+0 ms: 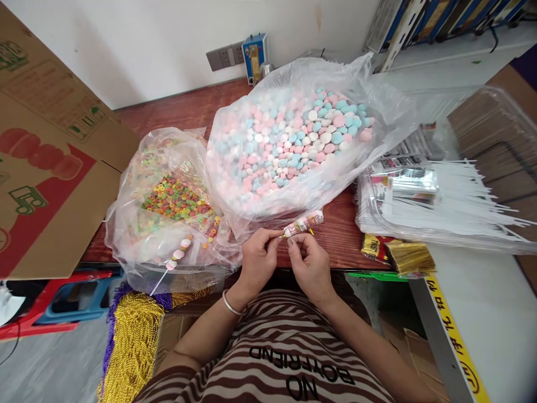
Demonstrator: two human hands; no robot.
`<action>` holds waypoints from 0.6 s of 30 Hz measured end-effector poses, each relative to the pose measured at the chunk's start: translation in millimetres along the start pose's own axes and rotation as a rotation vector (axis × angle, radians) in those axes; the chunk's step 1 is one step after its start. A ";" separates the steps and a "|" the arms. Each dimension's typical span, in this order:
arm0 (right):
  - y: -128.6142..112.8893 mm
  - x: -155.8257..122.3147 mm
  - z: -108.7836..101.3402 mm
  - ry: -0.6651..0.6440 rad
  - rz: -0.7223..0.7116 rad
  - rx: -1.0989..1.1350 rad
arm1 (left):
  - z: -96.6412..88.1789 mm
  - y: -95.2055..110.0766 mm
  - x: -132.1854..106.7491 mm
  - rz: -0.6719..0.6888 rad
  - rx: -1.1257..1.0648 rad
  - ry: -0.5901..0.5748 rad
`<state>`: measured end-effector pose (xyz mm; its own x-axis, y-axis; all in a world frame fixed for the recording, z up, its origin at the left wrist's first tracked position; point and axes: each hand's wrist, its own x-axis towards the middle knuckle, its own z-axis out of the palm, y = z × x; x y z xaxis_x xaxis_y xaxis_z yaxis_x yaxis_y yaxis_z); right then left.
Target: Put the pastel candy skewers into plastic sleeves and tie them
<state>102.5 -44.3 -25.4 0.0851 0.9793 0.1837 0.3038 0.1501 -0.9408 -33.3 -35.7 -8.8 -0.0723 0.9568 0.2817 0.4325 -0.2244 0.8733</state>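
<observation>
Both my hands meet at the front edge of the wooden table (339,224). My left hand (257,258) and my right hand (309,262) pinch the lower end of a small wrapped candy skewer (305,223), which points up and to the right. A yellow twist tie shows between my fingertips. Just behind my hands lies a large clear bag of pink, blue and white marshmallow balls (293,140). To its left sits a clear bag of colourful ring candies (176,198). A finished skewer on a white stick (175,258) rests against that bag.
A cardboard box (46,151) stands at the left. Clear sleeves and white sticks (444,196) are piled at the right, with gold twist ties (405,256) in front. A heap of gold and purple beads (134,336) lies by my left knee. A wall socket (224,55) is behind.
</observation>
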 end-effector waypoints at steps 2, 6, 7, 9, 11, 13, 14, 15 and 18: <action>3.5 2.5 1.9 0.041 -0.059 -0.054 | 4.7 0.2 3.2 -0.320 -0.379 -0.036; 12.0 9.4 4.1 0.057 -0.121 -0.075 | 13.0 2.5 7.5 -0.715 -0.925 -0.087; 13.3 10.9 3.7 0.034 -0.113 -0.050 | 13.9 3.9 7.9 -0.753 -0.979 -0.090; 14.3 13.2 1.6 -0.031 -0.083 0.027 | 14.4 7.3 8.3 -0.782 -1.044 -0.087; 12.6 14.9 -2.0 -0.085 -0.062 0.102 | 13.8 10.4 8.5 -0.775 -1.079 -0.088; 9.1 16.3 -6.3 -0.096 -0.073 0.134 | 13.2 12.6 8.7 -0.756 -1.088 -0.087; 7.0 16.9 -8.3 -0.098 -0.086 0.139 | 13.1 13.3 8.8 -0.747 -1.084 -0.083; 5.0 17.4 -10.0 -0.106 -0.094 0.144 | 13.3 13.8 8.7 -0.738 -1.074 -0.076; 0.6 18.2 -12.5 -0.133 -0.039 0.181 | 15.6 14.5 6.5 -0.685 -1.019 -0.052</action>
<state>116.1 -28.1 -19.1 -0.0525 0.9797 0.1932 0.1283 0.1985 -0.9717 -13.4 -29.8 -0.5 0.0373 0.9350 -0.3528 -0.5826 0.3072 0.7525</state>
